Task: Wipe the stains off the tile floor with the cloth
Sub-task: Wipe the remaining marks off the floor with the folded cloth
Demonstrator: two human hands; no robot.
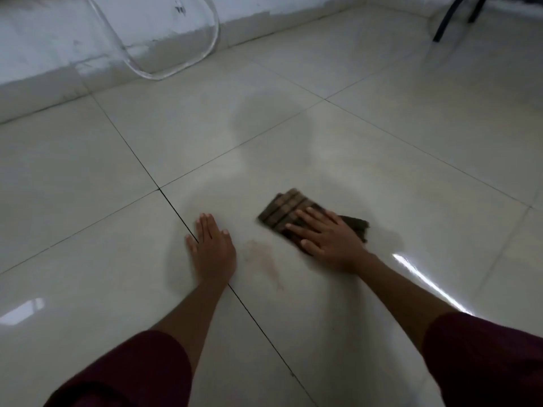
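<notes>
The right hand (329, 239) lay flat with fingers spread on a folded brown striped cloth (289, 211), pressing it onto the pale tile floor (382, 160). The left hand (211, 248) rested palm down on the floor, fingers straight and holding nothing, across a dark grout line (264, 327). A faint reddish stain (264, 262) lay between the two hands, just beside the cloth. Dark red sleeves (132, 374) covered both upper arms
</notes>
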